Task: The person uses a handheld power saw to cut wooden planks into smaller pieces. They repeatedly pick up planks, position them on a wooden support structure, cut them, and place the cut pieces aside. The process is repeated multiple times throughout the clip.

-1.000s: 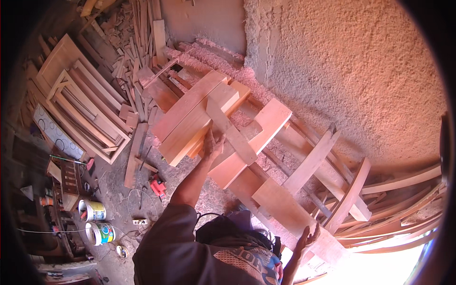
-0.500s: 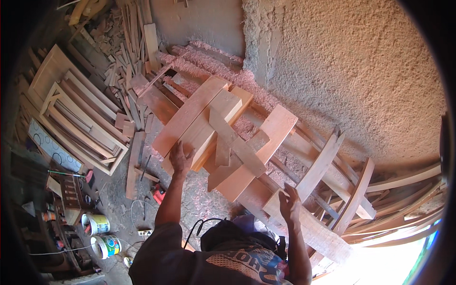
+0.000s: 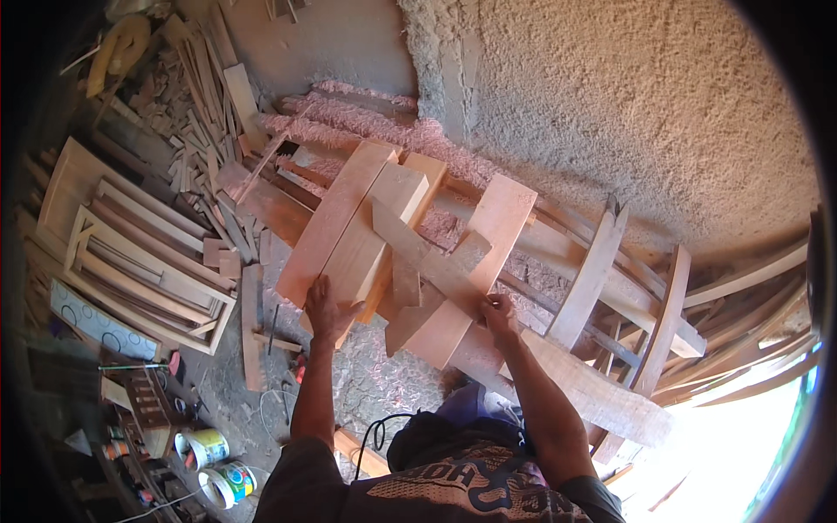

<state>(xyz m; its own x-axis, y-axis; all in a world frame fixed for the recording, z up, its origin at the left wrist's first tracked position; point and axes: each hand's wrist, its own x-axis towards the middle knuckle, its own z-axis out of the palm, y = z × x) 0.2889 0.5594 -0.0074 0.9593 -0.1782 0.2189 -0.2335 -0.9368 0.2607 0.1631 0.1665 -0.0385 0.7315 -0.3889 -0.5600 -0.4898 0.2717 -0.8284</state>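
Observation:
My left hand [image 3: 326, 312] rests against the near ends of the reddish plank [image 3: 336, 222] and the thick pale beam [image 3: 380, 225], thumb spread away from the fingers. At the near right end of a thin flat wooden strip [image 3: 443, 272], my right hand [image 3: 499, 315] pinches with closed fingers. That strip lies slantwise among other thin flat offcuts [image 3: 405, 277] on top of the stacked timbers. Beneath its end is a wide light board [image 3: 501, 218]. Part of the beam's near end is hidden behind my left hand.
Curved wooden pieces [image 3: 593, 275] lie across long rails at right. Pink shavings [image 3: 418, 139] pile up along the rough wall [image 3: 610, 105]. At left stand curved frames [image 3: 144, 261], scrap wood [image 3: 187, 139] and two white buckets [image 3: 228, 485] on the floor.
My right hand has moved left and forward from beside the thick plank and taken hold of the thin strip's end. My left hand stays at the beam ends. The view has shifted slightly.

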